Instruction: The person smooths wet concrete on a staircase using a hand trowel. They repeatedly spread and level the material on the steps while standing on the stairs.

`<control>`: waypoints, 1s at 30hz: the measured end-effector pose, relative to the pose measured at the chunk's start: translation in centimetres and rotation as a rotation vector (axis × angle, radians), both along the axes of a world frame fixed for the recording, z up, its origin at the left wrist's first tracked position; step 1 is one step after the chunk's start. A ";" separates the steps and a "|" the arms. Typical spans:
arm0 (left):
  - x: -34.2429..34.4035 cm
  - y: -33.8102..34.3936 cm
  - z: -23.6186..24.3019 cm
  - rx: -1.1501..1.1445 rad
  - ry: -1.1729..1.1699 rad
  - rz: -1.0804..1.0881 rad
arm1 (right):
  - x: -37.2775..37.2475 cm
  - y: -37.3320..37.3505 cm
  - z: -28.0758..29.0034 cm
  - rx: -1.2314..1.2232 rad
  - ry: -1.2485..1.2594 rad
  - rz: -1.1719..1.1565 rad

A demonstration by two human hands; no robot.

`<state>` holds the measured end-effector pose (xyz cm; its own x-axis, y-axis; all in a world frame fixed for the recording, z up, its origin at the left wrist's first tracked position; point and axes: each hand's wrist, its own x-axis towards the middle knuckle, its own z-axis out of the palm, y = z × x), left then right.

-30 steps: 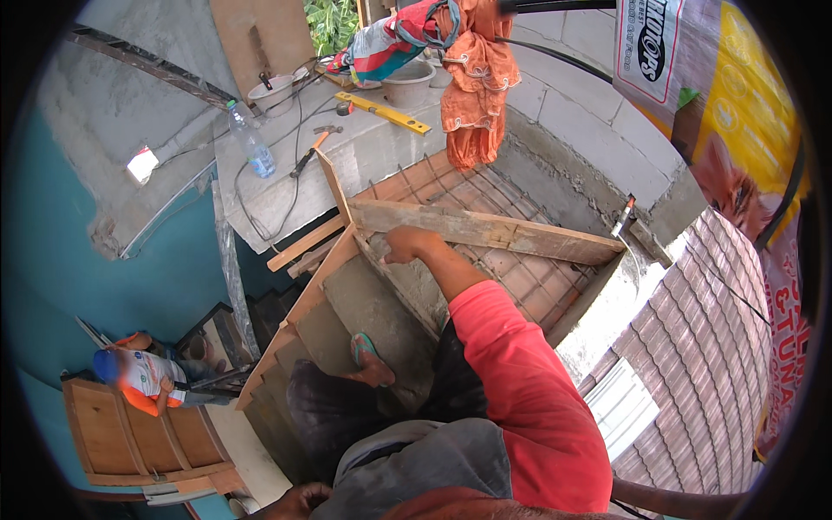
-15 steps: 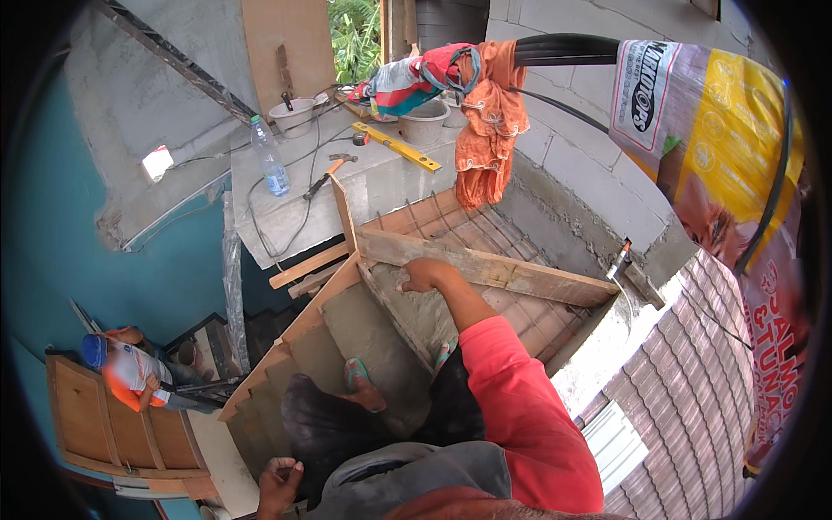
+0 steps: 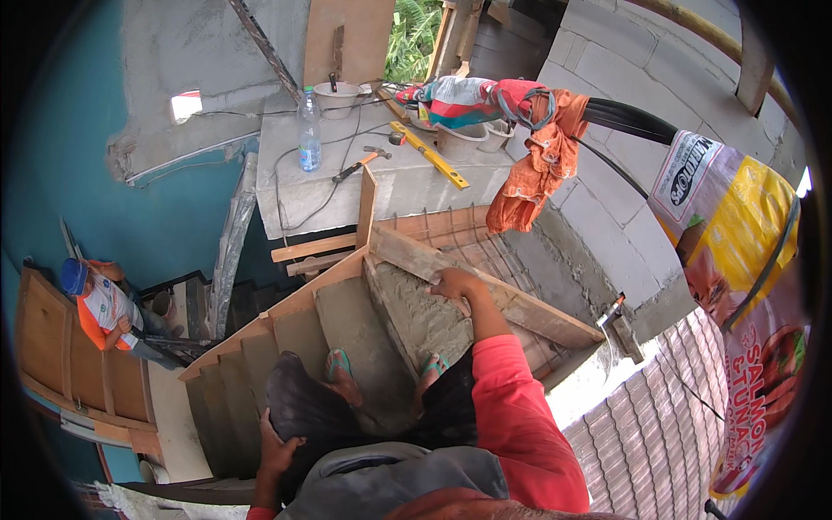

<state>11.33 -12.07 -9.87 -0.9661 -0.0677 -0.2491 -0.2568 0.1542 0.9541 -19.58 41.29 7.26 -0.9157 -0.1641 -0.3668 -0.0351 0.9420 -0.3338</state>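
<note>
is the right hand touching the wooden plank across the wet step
Touching. The head view shows the right hand lying palm down on the wooden plank, fingers spread over its edge above the wet cement step, with no gap showing between them.

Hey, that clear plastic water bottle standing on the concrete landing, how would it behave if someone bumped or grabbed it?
The bottle stands tall and narrow, so a bump would probably tip it. It looks round, so it would likely roll across the concrete landing. Thin clear plastic suggests it is light.
</note>
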 end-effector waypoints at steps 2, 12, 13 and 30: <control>0.4 -0.6 -1.7 0.081 0.017 0.013 | -0.5 0.4 -0.5 0.028 0.044 -0.011; 7.3 -5.2 -5.9 -0.242 -0.222 0.087 | -1.4 0.1 -1.0 -0.039 0.077 -0.035; 7.8 -4.9 -4.7 -0.371 -0.257 0.063 | -1.5 0.5 -1.0 -0.031 0.141 -0.031; 15.1 -8.8 -7.2 -1.095 -0.418 -0.072 | -2.3 -3.6 0.4 -0.066 0.413 -0.050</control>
<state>26.39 -20.90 -17.08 -0.8333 -0.3912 -0.3905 -0.4759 0.8671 0.1469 -21.92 37.74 7.61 -0.9910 -0.1270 0.0424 -0.1337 0.9229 -0.3610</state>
